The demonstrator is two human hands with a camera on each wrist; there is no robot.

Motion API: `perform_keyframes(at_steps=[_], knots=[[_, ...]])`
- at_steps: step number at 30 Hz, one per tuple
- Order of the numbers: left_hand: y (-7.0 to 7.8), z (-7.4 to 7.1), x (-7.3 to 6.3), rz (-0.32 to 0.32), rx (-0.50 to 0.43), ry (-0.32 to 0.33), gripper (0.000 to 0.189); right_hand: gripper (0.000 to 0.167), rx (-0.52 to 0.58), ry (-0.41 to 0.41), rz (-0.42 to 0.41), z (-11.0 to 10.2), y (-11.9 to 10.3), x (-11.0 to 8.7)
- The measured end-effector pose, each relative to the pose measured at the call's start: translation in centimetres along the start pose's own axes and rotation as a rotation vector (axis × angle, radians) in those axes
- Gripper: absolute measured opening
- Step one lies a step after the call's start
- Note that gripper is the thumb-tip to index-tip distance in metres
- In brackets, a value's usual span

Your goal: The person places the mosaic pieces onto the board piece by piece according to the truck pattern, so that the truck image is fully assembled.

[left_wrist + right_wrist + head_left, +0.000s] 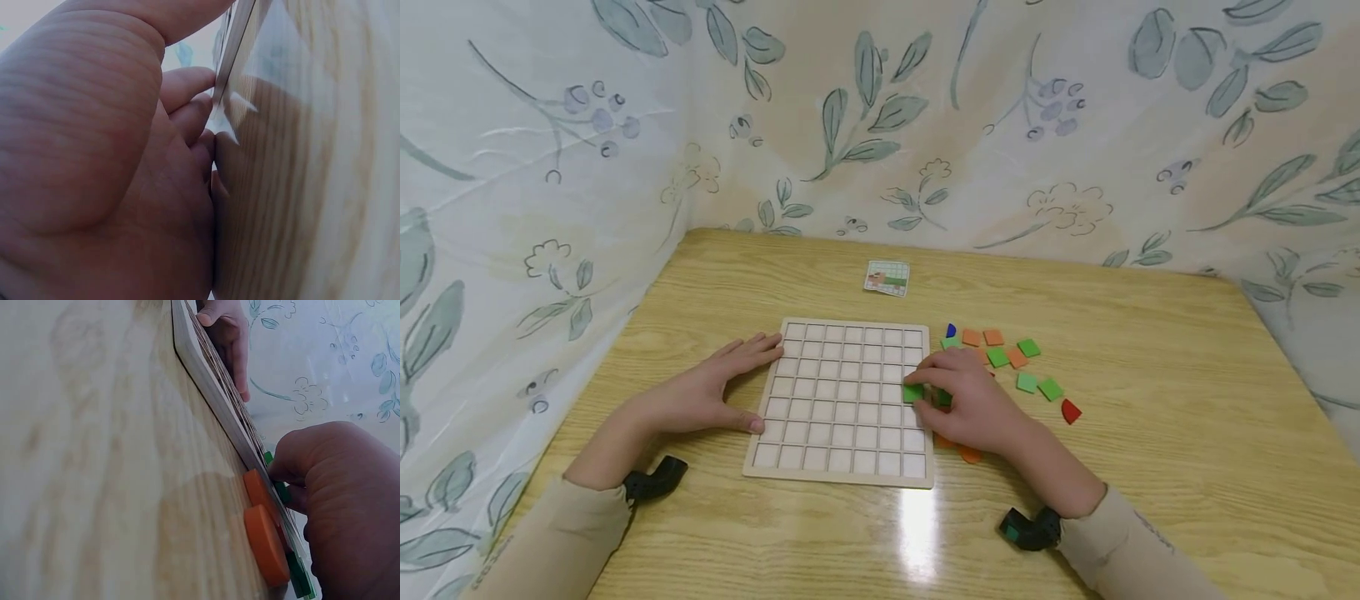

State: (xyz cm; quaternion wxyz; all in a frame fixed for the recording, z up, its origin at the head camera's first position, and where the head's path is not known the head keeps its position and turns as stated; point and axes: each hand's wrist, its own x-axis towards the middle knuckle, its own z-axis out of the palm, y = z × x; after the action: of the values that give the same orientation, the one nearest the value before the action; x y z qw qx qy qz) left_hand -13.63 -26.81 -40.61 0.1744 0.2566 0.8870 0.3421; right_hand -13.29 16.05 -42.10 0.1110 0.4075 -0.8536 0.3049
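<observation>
the right hand (967, 398) pinches a green square (913, 392) just inside the board's (838, 477) right edge, about midway between its corners. the left hand (703, 392) is spread wide, thumb and fingers at the left edge. tiles (1050, 388) lie off the right edge; a card (887, 278) lies near the table's (1120, 333) far edge.

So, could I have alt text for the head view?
A person's right hand pinches a green tile at the right side of a wooden grid board, while the left hand touches its left edge. Loose coloured pieces lie to the right, a picture card beyond the board.
</observation>
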Motion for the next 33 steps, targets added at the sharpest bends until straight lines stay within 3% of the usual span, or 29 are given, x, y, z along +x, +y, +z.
perform_keyframes(at_steps=[25,33], knots=[[-0.3,0.4,0.0,0.008,0.011,0.005,0.110,0.025,0.000,0.010,0.003,0.1,0.6,-0.7],[-0.1,0.3,0.0,0.017,0.009,0.008,0.110,0.023,-0.020,0.015,0.045,-0.5,0.3,-1.2]])
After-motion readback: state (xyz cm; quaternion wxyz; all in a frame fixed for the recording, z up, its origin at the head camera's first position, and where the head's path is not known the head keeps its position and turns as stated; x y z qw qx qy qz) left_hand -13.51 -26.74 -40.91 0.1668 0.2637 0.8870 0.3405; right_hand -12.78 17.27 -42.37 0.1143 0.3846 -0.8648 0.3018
